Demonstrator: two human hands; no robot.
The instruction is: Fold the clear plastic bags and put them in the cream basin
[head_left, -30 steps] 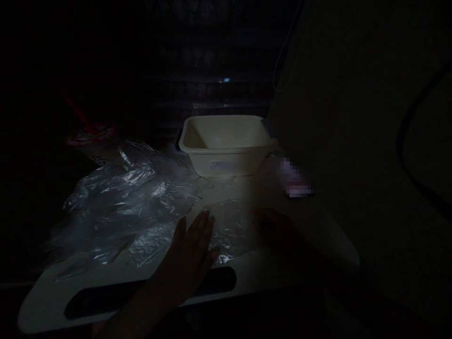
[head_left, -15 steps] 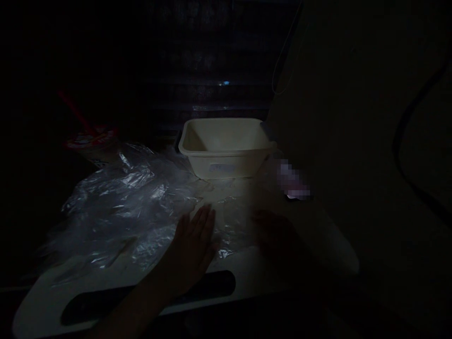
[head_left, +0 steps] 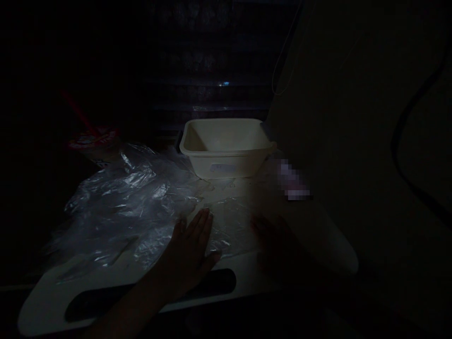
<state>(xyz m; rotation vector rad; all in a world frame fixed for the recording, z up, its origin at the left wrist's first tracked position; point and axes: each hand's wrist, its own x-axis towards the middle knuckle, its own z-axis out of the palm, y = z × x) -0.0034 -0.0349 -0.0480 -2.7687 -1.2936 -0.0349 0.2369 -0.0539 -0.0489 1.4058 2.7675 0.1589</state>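
My left hand [head_left: 192, 254] lies flat on the small white table, fingers stretched forward and the thumb out to the right. Beside its thumb, a clear plastic bag [head_left: 233, 223] is spread flat between my two hands. My right hand [head_left: 277, 238] is deep in shadow at the right edge of this bag; its fingers show faintly, stretched out over the table. Left of my left hand lies a crumpled heap of clear plastic bags [head_left: 130, 202]. A cream plastic basin [head_left: 226, 162] with a small label on its front stands beyond the flat bag.
The white table [head_left: 38, 306] has a dark oblong slot [head_left: 219, 281] near its front edge. A lidded cup [head_left: 97, 146] with a red straw stands at the left behind the heap. A blurred-out item [head_left: 293, 181] lies right of the basin. A dark cable [head_left: 397, 141] hangs at the right.
My left hand has shifted slightly back toward me, its thumb spread further from the fingers. The flat bag looks smoother, and its near edge has moved a little. The basin stays put.
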